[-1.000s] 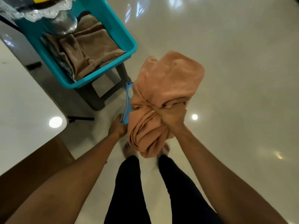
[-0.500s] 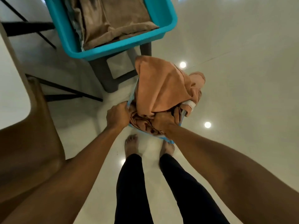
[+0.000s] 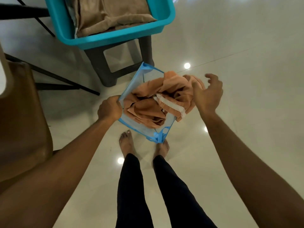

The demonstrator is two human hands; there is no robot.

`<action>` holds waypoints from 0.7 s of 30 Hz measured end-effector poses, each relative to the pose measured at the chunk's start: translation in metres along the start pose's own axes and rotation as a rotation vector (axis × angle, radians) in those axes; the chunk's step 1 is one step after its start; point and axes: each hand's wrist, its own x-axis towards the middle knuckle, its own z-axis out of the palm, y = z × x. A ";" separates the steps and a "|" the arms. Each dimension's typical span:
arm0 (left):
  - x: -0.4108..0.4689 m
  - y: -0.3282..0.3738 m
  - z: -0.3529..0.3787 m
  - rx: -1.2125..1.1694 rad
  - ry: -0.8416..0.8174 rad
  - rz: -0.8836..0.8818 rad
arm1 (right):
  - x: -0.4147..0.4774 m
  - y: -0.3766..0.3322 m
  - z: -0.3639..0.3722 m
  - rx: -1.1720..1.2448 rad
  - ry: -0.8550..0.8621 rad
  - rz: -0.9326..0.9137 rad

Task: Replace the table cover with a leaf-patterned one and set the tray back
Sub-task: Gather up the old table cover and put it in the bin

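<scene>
Fingers (image 3: 115, 102) of my left hand (image 3: 109, 109) pinch the translucent blue-trimmed storage bag (image 3: 143, 76) by its rim, holding its mouth wide. My right hand (image 3: 208, 94) hovers spread and empty beside the crumpled orange cloth cover (image 3: 144, 107), which sits stuffed inside.

A single wide-angle view looks from the person's head steeply down along both forearms to the glossy floor (image 3: 246, 63) and bare feet. Straight lines bow toward the edges. The left hand (image 3: 109, 109) and right hand (image 3: 208, 94) sit close, near mid-frame; a teal tub (image 3: 115, 38) on a stool lies ahead at top.
</scene>
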 end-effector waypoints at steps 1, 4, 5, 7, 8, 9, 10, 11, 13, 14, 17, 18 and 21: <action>-0.002 0.003 0.002 -0.005 0.007 -0.013 | 0.015 0.015 -0.002 0.044 -0.095 0.238; -0.001 0.006 0.008 -0.015 0.008 -0.051 | 0.028 0.046 0.004 0.299 -0.543 0.851; 0.001 0.005 0.011 -0.020 0.003 -0.061 | 0.027 0.050 0.008 0.367 -0.613 0.911; 0.003 0.006 0.013 -0.025 0.005 -0.071 | 0.028 0.048 0.018 0.529 -0.546 0.861; 0.005 0.006 0.013 -0.023 0.004 -0.073 | 0.030 0.047 0.024 0.583 -0.451 0.780; 0.006 0.005 0.013 -0.024 0.005 -0.072 | 0.030 0.041 0.026 0.580 -0.357 0.653; 0.007 0.004 0.012 -0.027 0.006 -0.069 | 0.030 0.034 0.023 0.521 -0.263 0.496; 0.007 0.004 0.010 -0.026 0.002 -0.063 | 0.032 0.025 0.016 0.468 -0.172 0.326; 0.007 0.005 0.006 -0.026 -0.015 -0.053 | 0.026 0.001 -0.008 0.481 -0.104 -0.035; 0.007 0.006 0.004 -0.030 -0.025 -0.045 | 0.018 -0.014 -0.020 0.557 -0.171 -0.184; 0.010 0.009 -0.001 -0.079 -0.052 -0.039 | -0.027 -0.051 -0.017 0.616 -0.589 -0.522; 0.012 0.011 -0.003 -0.112 -0.054 -0.039 | -0.049 -0.054 -0.004 0.507 -0.728 -0.615; 0.012 0.016 -0.006 -0.139 -0.049 -0.027 | -0.102 -0.020 0.075 0.002 -1.131 -0.706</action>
